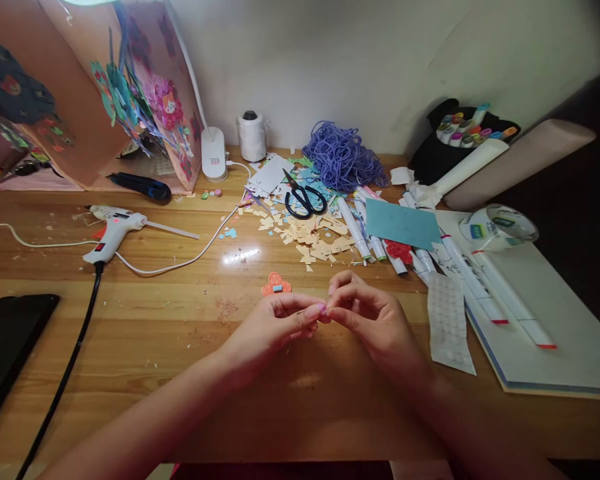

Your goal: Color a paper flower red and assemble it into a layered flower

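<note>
Near the middle of the desk, my left hand [280,325] pinches a small pink piece [323,309] between thumb and forefinger. My right hand [373,317] meets it from the other side, its thumb and forefinger pinched at the same piece. The piece is tiny and mostly covered by the fingertips, so its shape cannot be made out. Just beyond my left hand lies an orange flower-like cutout [275,283] with a small light-blue piece on it.
A glue gun [107,233] with its cord and a dark phone [13,347] lie left. Beyond my hands are black scissors [304,200], paper scraps [317,237] and purple yarn [344,157]. Markers [353,227], a teal card [403,223] and a tape roll [500,227] are right.
</note>
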The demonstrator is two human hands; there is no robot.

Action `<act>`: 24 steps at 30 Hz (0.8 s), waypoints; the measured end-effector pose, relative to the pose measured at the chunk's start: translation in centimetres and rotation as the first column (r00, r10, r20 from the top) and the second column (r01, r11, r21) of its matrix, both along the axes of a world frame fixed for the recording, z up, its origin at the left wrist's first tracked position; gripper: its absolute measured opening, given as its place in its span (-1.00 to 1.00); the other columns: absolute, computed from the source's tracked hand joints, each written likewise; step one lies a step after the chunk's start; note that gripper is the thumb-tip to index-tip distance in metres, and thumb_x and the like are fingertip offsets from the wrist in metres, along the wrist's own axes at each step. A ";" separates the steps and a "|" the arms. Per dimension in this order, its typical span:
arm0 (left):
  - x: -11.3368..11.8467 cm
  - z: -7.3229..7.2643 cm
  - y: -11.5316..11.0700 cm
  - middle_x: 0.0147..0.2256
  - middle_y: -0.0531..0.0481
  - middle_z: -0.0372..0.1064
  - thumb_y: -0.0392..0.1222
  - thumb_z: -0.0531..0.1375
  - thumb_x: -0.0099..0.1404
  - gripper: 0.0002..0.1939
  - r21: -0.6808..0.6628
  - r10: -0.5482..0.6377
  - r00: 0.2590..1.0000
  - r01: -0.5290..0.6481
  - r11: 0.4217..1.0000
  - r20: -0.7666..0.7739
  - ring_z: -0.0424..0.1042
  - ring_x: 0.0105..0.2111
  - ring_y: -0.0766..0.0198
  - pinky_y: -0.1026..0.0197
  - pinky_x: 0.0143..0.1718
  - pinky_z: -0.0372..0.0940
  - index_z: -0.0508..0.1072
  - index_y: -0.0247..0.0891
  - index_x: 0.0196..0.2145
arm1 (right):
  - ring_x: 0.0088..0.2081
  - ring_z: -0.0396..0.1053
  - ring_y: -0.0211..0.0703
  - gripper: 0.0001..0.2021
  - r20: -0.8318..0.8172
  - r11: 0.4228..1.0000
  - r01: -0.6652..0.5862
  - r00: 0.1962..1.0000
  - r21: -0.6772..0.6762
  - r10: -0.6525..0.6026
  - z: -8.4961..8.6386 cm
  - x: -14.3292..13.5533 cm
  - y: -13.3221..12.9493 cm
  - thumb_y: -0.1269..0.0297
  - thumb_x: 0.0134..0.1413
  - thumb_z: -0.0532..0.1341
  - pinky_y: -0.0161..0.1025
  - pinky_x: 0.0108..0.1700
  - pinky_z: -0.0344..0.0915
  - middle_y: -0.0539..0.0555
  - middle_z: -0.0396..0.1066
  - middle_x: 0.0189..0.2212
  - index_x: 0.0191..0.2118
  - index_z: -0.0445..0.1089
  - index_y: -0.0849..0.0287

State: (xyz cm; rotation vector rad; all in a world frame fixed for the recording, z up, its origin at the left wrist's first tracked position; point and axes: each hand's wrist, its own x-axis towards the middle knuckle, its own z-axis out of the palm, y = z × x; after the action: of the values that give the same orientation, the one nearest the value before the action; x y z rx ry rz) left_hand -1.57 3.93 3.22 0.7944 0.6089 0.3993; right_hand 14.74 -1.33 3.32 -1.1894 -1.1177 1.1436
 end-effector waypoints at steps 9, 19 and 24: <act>-0.1 0.2 0.0 -0.44 0.09 0.29 -0.10 0.25 0.19 -0.83 0.021 0.011 1.000 -0.011 1.000 -0.021 0.17 -0.41 0.46 0.44 -0.36 0.08 0.55 -0.21 -0.29 | -0.28 0.23 -0.24 -0.96 0.010 1.000 -0.009 1.000 0.014 0.009 0.2 -0.1 0.0 0.31 -0.07 0.33 -0.28 -0.22 0.23 -0.01 0.22 -0.39 -0.47 0.46 0.08; -0.1 0.2 -0.1 -0.37 0.05 0.35 -0.05 0.27 0.15 -0.81 0.027 0.010 0.998 -0.009 1.000 -0.065 0.17 -0.41 0.40 0.35 -0.34 0.08 0.55 -0.20 -0.34 | -0.28 0.24 -0.21 -0.94 0.070 1.000 0.002 0.998 0.021 -0.003 0.3 -0.2 -0.1 0.31 -0.03 0.30 -0.28 -0.25 0.27 0.03 0.20 -0.37 -0.46 0.43 0.10; -0.1 0.3 -0.1 -0.39 0.06 0.37 -0.06 0.27 0.15 -0.83 0.046 0.009 0.998 -0.006 0.999 -0.064 0.18 -0.41 0.40 0.34 -0.33 0.07 0.55 -0.19 -0.37 | -0.28 0.24 -0.22 -0.95 0.077 0.999 0.018 0.997 0.046 -0.021 0.3 -0.3 -0.1 0.33 -0.01 0.29 -0.30 -0.26 0.27 0.02 0.19 -0.36 -0.45 0.41 0.10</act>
State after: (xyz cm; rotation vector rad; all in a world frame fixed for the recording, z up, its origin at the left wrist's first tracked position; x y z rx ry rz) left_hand -1.68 3.84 3.48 0.8512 0.6647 0.3972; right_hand 14.40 -1.43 3.64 -1.2153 -1.1820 1.0598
